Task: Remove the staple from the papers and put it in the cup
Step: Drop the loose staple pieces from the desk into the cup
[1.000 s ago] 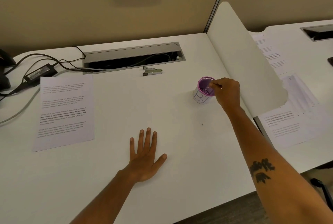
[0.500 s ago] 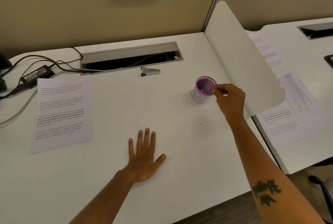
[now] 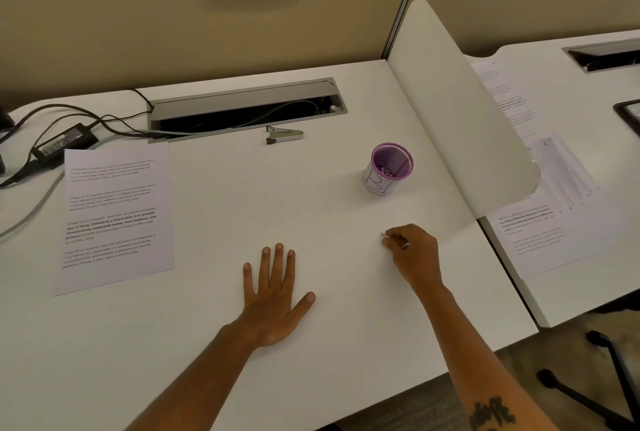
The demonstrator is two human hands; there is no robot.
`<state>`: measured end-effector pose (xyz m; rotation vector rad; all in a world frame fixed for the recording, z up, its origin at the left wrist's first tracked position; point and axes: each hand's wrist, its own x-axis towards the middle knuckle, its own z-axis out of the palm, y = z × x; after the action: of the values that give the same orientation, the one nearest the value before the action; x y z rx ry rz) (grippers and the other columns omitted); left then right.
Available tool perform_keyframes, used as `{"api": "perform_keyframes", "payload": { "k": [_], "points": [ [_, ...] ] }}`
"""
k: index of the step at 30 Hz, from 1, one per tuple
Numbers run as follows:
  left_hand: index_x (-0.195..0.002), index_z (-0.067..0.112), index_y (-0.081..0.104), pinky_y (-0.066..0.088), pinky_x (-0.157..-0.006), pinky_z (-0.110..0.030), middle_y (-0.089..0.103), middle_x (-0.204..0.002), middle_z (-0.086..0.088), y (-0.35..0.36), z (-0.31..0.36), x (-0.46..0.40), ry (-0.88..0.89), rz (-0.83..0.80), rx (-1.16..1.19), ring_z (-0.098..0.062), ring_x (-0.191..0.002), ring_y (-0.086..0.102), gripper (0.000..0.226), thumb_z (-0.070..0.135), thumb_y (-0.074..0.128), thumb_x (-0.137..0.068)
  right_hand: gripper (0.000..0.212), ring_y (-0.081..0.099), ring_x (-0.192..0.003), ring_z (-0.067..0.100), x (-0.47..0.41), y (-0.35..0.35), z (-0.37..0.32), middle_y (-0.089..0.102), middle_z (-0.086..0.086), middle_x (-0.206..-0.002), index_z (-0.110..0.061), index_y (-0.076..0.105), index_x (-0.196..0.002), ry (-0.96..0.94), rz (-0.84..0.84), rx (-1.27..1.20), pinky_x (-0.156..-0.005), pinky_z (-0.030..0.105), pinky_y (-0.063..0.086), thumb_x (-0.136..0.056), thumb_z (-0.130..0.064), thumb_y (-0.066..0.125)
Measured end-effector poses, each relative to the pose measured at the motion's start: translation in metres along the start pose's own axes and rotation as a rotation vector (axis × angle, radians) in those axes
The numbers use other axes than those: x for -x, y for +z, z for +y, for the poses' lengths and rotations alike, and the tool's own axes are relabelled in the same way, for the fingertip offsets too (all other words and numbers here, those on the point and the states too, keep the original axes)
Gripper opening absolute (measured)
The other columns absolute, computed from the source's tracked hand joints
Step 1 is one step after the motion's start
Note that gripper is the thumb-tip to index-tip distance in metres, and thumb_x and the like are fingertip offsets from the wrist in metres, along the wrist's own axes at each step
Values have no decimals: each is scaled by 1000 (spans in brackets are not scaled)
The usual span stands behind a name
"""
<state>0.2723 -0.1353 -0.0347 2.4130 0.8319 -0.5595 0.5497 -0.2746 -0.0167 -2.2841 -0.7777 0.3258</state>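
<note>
The staple [image 3: 382, 234], a tiny pale fleck, seems pinched at the right hand [image 3: 412, 254], whose fingertips curl shut low over the bench [image 3: 329, 378]; it is too small to be sure it is lifted. The left hand [image 3: 273, 299] lies flat and spread, holding nothing. Beyond stands the cup [image 3: 388, 169], well apart, and the papers [image 3: 114, 216] lie far left. I judge the pick-up is in hand; next, carry it over the cup's rim and let go.

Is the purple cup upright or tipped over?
Upright. The purple cup stands on the desk with its open rim facing up; small bits lie at its bottom.
</note>
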Motion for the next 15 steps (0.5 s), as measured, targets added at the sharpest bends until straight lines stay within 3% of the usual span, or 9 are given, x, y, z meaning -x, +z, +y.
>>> {"api": "perform_keyframes", "payload": {
  "k": [5, 15],
  "points": [
    [-150, 26, -42, -32, -117, -53, -54, -157, 1, 2, -1, 0, -1, 14, -11, -22, -146, -50, 102, 86, -21, -72, 8, 68, -79, 15, -4, 6, 0, 73, -2, -87, -12, 81, -90, -37, 4, 71, -75, 30, 56, -83, -15, 84],
    [-152, 24, -41, -32, -117, -53, -55, -156, 1, 1, 1, 0, -9, 15, -16, -22, -146, -49, 102, 85, -21, -72, 5, 68, -74, 22, -6, 18, -8, 73, 4, -82, -9, 83, -89, -70, 45, 220, -68, 37, 58, -89, -11, 78]
  ]
}}
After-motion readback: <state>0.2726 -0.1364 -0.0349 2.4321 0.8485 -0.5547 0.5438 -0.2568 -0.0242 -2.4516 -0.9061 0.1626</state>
